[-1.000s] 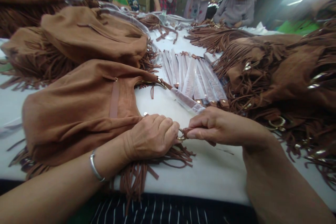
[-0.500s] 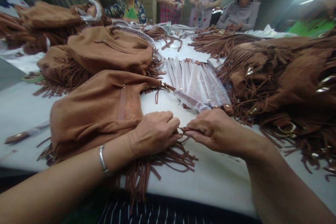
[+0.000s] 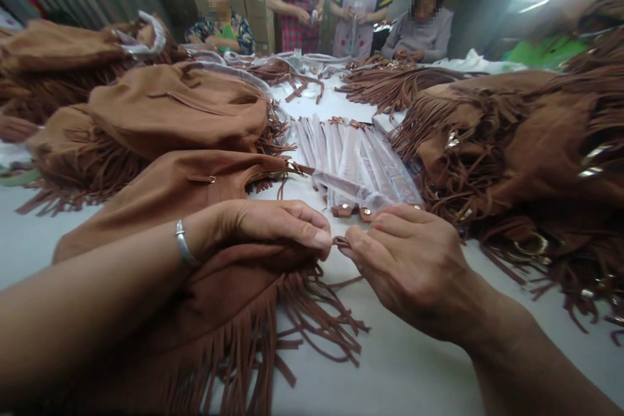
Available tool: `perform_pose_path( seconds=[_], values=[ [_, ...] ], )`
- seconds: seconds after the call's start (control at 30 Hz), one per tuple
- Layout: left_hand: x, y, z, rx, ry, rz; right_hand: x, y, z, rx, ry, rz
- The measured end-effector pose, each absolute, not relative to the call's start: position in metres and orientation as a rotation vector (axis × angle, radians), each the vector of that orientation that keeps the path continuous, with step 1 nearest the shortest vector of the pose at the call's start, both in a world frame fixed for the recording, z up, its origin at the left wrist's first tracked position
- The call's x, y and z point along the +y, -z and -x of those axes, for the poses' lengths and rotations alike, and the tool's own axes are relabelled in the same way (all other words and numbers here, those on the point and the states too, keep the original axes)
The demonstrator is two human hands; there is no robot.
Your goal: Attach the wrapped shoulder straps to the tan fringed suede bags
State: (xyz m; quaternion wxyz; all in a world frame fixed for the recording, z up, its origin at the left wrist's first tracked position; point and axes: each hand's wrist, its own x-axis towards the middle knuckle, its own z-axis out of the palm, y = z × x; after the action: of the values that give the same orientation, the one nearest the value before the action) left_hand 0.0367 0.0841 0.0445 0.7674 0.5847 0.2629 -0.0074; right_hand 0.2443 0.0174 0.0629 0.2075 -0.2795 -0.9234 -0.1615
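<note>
A brown fringed handbag (image 3: 151, 192) lies in front of me, its tassels (image 3: 244, 344) spread towards the table's front edge. My left hand (image 3: 277, 227), with a silver bracelet at the wrist, is closed at the bag's near corner, thumb pressed on the fingers. My right hand (image 3: 414, 266) is closed round the free end of the plastic-wrapped shoulder strap (image 3: 341, 187), and a brown leather tip shows between the two hands. The strap's other end joins the bag's far corner by a metal clasp (image 3: 296, 168). The fingers hide the metal fitting at the near corner.
Several wrapped straps (image 3: 351, 149) lie side by side beyond my hands. Finished-looking fringed bags (image 3: 180, 104) are piled at the left, and a tall heap of brown fringed bags (image 3: 517, 149) stands at the right. Across the white table (image 3: 390, 364) several people (image 3: 358, 6) sit or stand.
The view has shifted slightly. My left hand has turned so its thumb shows on top, and the bag's fringe has come further forward. The metal ring between my hands is no longer visible.
</note>
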Motion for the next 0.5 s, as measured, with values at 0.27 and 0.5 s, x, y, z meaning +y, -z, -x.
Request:
perform_pose_path(
  seconds=[0.27, 0.5],
  values=[
    [0.077, -0.039, -0.032, 0.645, -0.09, -1.369, 0.029, -0.05, -0.241, -2.64, 0.408, 0.899],
    [0.072, -0.032, -0.032, 0.857, -0.03, -1.81, 0.033, -0.035, -0.234, -2.844, 0.363, 1.138]
  ],
)
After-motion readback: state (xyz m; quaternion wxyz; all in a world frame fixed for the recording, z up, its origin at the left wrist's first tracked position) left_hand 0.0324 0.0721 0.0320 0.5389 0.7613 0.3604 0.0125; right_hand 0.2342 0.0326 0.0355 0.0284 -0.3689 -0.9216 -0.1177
